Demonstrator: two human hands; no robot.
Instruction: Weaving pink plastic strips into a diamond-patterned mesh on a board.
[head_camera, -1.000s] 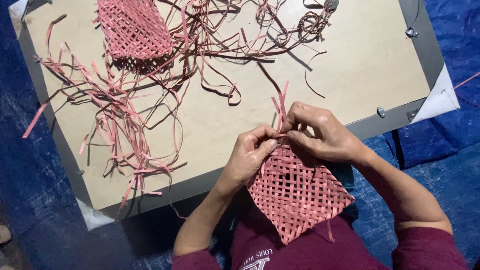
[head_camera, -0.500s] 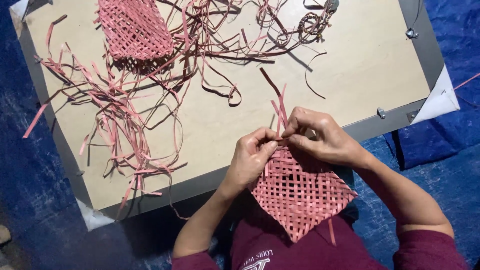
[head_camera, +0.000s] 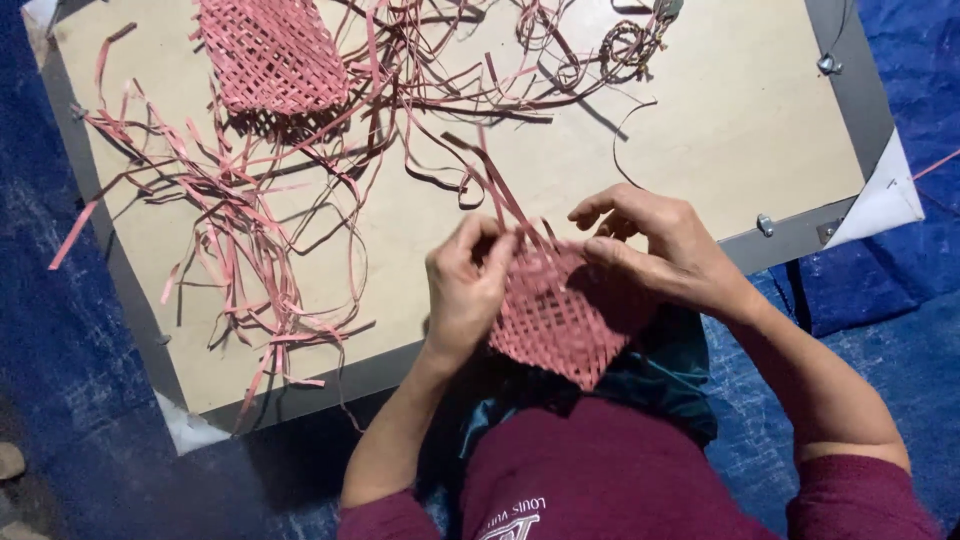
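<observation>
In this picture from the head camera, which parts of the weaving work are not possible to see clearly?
- Head view: the left hand covers the left edge of the pink woven piece, so the strip ends there are hidden.
- The right hand hides the piece's upper right corner.
- The second woven mat is cut off by the top edge.
- The tangled strips at top right are too fine to tell apart.

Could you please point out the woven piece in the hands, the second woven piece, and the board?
Held woven piece (head_camera: 552, 322), head view, lattice middle.
Second woven piece (head_camera: 272, 52), head view, centre.
Board (head_camera: 690, 120), head view, bare surface.
</observation>
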